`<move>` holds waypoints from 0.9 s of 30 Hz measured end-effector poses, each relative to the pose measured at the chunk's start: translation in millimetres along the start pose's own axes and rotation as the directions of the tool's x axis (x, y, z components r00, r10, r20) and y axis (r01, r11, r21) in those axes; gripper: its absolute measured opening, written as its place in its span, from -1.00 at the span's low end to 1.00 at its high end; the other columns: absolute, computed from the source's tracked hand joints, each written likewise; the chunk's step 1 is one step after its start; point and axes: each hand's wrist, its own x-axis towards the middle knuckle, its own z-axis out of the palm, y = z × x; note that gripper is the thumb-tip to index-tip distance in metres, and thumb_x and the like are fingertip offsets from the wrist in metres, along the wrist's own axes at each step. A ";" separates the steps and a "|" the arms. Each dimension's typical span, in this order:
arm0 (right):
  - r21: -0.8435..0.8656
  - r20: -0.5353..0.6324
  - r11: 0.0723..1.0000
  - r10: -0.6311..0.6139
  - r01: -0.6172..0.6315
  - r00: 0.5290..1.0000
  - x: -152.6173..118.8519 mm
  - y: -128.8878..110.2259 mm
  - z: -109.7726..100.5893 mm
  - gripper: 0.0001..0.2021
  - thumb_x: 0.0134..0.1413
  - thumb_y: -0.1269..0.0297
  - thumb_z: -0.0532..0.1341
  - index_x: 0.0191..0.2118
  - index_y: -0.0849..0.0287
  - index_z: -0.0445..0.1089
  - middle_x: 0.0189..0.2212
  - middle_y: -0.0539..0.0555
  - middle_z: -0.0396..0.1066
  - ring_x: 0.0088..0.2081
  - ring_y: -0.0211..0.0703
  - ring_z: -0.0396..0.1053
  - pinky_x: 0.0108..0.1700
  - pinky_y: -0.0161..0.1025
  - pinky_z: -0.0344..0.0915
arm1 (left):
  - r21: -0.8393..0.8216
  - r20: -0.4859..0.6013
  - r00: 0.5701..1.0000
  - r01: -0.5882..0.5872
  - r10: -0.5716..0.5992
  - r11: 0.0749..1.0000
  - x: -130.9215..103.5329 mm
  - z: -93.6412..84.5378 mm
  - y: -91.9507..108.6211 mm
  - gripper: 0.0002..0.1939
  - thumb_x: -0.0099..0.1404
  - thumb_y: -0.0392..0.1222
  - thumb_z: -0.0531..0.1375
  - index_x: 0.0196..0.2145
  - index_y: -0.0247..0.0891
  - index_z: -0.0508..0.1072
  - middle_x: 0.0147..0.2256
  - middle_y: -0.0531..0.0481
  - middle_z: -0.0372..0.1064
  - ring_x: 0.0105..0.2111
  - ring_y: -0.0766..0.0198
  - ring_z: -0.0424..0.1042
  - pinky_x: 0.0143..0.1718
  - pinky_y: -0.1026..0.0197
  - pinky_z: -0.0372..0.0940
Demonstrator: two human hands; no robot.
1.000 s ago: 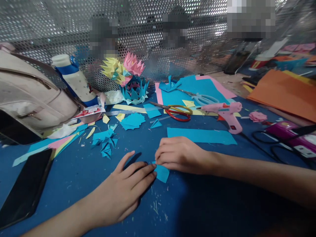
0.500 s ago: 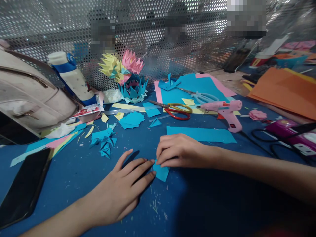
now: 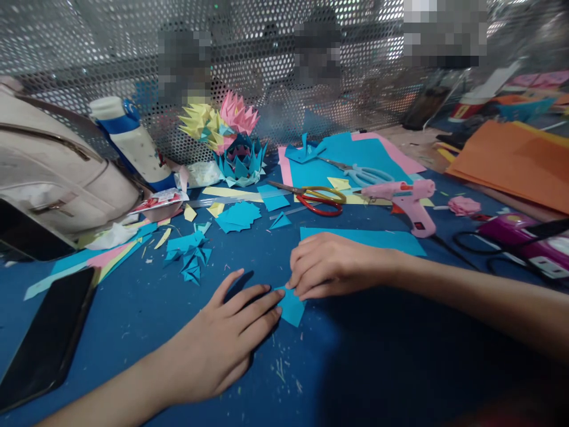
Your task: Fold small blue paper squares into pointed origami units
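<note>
Item: blue paper pc. (image 3: 292, 311), lying on the blue tabletop (image 3: 133, 314) btwn. the 2 hands, near centre of view. Left hand (image 3: 222, 341): palm down, fingers spread, some fingertips on the pc.'s left edge, 1 finger splayed off to the far side. Right hand (image 3: 326, 267): fingertips bunched, apparently pinching the pc.'s far edge; exact grip hidden.

Progress (judged): folding of this pc. appears part-done; no. of folds can't be confirmed, as fingers cover the far side. Done: cluster of folded blue pcs. (image 3: 189, 252), 1 small blue triangle (image 3: 280, 220), and at the back a blue paper flower (image 3: 239, 169), seemingly finished. Outstanding, prob.: stack of blue cut pcs. (image 3: 239, 217), flat and seemingly unfolded, plus blue strip (image 3: 382, 239) just beyond the right hand. Red-and-yellow scissors (image 3: 302, 191) and glue gun (image 3: 406, 197) lie apart from both hands, not in use.

Orientation: pc. lies roughly flat, 1 corner pointing to the near side, slightly right. Visible part approx. as long as wide; long axis can't be told w/ far side covered.
</note>
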 end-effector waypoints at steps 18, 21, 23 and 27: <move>-0.287 -0.009 0.958 0.028 -0.030 1.000 0.0 -2.1 12.2 -0.72 0.41 0.19 0.05 -0.07 0.12 0.49 -0.22 0.05 0.46 -0.27 -0.22 0.33 -0.25 -0.25 0.16 | 0.043 -0.023 0.998 -0.060 0.061 0.997 6.3 2.7 5.2 -0.48 0.39 -0.32 -0.01 0.28 -0.44 0.16 0.30 -0.18 0.13 0.27 0.03 0.10 0.37 -0.11 -0.61; -0.356 0.073 0.934 0.067 -0.037 0.995 2.5 -9.3 4.6 -0.70 0.41 0.19 0.05 -0.18 0.12 0.52 -0.33 0.04 0.42 -0.33 -0.20 0.27 -0.30 -0.22 0.10 | 0.016 -0.013 0.998 -0.058 0.058 0.998 7.2 1.0 4.5 -0.48 0.37 -0.32 0.00 0.27 -0.44 0.17 0.30 -0.19 0.12 0.26 0.02 0.12 0.38 -0.12 -0.56; -0.409 0.120 0.912 0.095 -0.038 0.988 3.6 -15.2 -0.4 -0.69 0.39 0.22 0.07 -0.30 0.16 0.51 -0.41 0.05 0.39 -0.34 -0.17 0.23 -0.32 -0.19 0.05 | -0.008 -0.008 0.998 -0.060 0.060 0.998 7.3 0.1 3.7 -0.47 0.36 -0.33 0.01 0.27 -0.43 0.17 0.31 -0.19 0.11 0.26 0.01 0.13 0.39 -0.16 -0.47; -0.456 0.158 0.886 0.169 -0.080 0.973 3.3 -24.5 -5.3 -0.63 0.37 0.27 0.07 -0.46 0.19 0.45 -0.47 0.07 0.38 -0.37 -0.17 0.21 -0.34 -0.17 -0.01 | -0.064 -0.019 0.999 -0.045 0.044 0.997 6.4 1.1 2.0 -0.47 0.37 -0.34 0.01 0.28 -0.39 0.16 0.31 -0.19 0.11 0.26 0.00 0.14 0.39 -0.22 -0.27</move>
